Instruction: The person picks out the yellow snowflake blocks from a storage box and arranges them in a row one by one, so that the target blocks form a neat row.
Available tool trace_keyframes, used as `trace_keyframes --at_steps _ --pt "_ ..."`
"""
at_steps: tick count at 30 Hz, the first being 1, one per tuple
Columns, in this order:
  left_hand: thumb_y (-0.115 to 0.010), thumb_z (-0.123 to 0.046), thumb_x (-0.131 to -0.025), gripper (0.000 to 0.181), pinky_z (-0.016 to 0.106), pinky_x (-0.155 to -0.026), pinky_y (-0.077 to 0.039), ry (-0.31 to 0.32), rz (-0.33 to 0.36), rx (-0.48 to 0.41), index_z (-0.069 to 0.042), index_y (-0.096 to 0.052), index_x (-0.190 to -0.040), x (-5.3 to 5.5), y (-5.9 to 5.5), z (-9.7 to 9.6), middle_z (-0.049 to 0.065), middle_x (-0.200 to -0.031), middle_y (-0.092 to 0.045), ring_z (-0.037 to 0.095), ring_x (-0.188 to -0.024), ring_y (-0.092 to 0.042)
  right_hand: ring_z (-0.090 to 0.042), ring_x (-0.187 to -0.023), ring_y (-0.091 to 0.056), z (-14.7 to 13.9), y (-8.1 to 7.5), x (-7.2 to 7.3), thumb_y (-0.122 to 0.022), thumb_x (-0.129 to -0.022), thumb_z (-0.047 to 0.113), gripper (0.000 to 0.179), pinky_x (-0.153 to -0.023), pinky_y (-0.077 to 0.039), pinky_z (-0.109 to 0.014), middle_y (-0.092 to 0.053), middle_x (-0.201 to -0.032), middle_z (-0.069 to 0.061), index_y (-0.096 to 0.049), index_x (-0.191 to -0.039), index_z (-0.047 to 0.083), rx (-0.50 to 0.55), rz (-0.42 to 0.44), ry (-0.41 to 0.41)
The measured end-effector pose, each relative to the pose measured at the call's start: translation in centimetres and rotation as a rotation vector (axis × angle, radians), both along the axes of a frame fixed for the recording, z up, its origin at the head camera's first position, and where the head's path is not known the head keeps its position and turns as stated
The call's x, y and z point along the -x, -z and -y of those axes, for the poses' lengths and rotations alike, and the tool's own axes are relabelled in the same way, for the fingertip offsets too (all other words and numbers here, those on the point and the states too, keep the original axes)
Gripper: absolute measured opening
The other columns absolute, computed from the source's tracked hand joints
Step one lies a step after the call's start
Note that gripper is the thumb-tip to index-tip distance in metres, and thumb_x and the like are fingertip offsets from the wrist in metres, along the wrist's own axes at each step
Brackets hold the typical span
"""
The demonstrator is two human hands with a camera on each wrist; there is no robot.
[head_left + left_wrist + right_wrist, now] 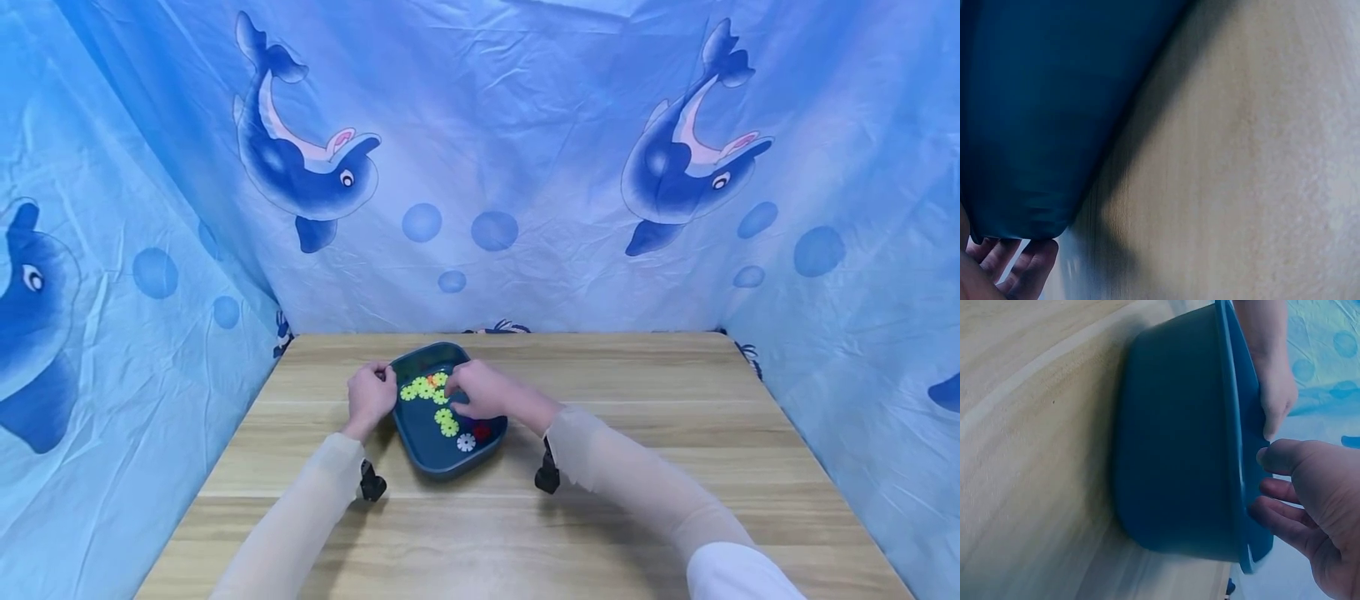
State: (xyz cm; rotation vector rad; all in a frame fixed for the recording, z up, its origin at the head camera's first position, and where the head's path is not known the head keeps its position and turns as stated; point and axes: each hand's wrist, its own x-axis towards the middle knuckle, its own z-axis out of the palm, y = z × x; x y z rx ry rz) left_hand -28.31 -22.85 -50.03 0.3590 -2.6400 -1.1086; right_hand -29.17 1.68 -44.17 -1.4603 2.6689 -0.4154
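Note:
A dark blue-green plastic basin (441,463) with rounded corners stands on the table. My left hand (371,393) grips its left rim; in the left wrist view, fingers (1034,265) show beyond the basin's end. My right hand (482,390) reaches in over the right rim. In the right wrist view, its thumb and fingers (1282,522) are bent and apart, with nothing visible between them. Inside lie several yellow-green notched discs (424,388), an orange piece (431,381) among them, a white notched disc (466,442) and a red piece (482,432).
The basin stands on a wood-grain table (615,517). A blue curtain (510,100) printed with dolphins and bubbles hangs behind the table and along both sides. Small black devices (547,477) are strapped at both wrists.

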Motion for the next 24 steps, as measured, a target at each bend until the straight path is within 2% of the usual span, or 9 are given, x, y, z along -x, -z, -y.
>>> trace_keyframes --at_steps 6,19,24 --pt "-0.051 -0.024 -0.109 0.038 0.054 -0.098 -0.058 -0.006 0.005 0.002 0.002 -0.071 -0.128 0.1 0.1 -0.2 0.025 -0.121 -0.074 0.041 -0.110 -0.070 -0.020 -0.113 -0.074 0.7 0.6 -0.3 -0.074 -0.100 0.016 0.022 -0.096 -0.061 -0.028 -0.079 -0.119 -0.006 -0.079 -0.120 0.006 -0.015 0.020 -0.013" --pt "-0.049 -0.025 -0.110 0.039 0.054 -0.102 -0.057 -0.007 0.022 -0.003 0.002 -0.069 -0.131 0.2 0.2 -0.3 0.026 -0.124 -0.073 0.041 -0.114 -0.069 -0.012 -0.117 -0.071 1.5 2.0 -0.7 -0.076 -0.100 0.021 0.021 -0.105 -0.058 -0.027 -0.079 -0.119 0.000 -0.080 -0.120 0.013 -0.102 0.030 0.032" --pt "-0.050 -0.024 -0.109 0.039 0.055 -0.101 -0.057 -0.015 0.018 0.001 0.002 -0.070 -0.129 0.2 0.0 -0.3 0.026 -0.123 -0.073 0.042 -0.113 -0.069 -0.009 -0.114 -0.071 2.2 2.7 -0.8 -0.077 -0.099 0.022 0.021 -0.102 -0.059 -0.026 -0.079 -0.117 0.001 -0.081 -0.117 0.014 -0.129 0.035 0.017"
